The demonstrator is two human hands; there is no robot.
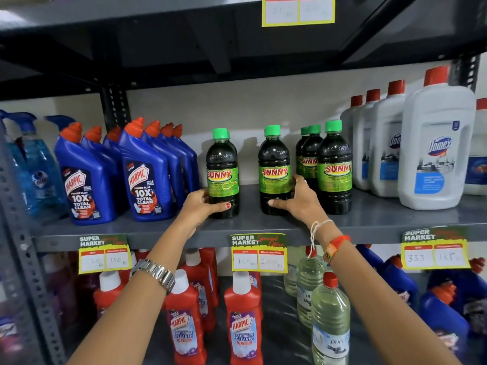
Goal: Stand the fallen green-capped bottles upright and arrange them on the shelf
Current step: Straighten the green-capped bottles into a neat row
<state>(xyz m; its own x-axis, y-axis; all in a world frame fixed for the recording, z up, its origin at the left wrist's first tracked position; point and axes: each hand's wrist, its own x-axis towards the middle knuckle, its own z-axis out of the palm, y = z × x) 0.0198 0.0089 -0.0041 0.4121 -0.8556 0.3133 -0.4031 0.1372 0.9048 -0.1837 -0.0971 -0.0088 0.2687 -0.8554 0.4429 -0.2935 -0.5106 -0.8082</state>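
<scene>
Several dark green-capped Sunny bottles stand upright on the grey middle shelf [382,219]. My left hand [203,205] grips the base of the left bottle [222,172], with another bottle partly hidden behind it. My right hand [295,198] holds the lower part of the middle bottle [274,167]. To the right stands a tight group led by a front bottle [334,167], with two more behind it [309,156]. None of the bottles in view lies on its side.
Blue Harpic bottles [142,175] crowd the shelf's left, white Domex bottles [434,154] its right. Price tags [259,252] hang from the shelf's front edge. Red Harpic bottles [243,320] and clear bottles [329,317] fill the shelf below. A dark shelf sits overhead.
</scene>
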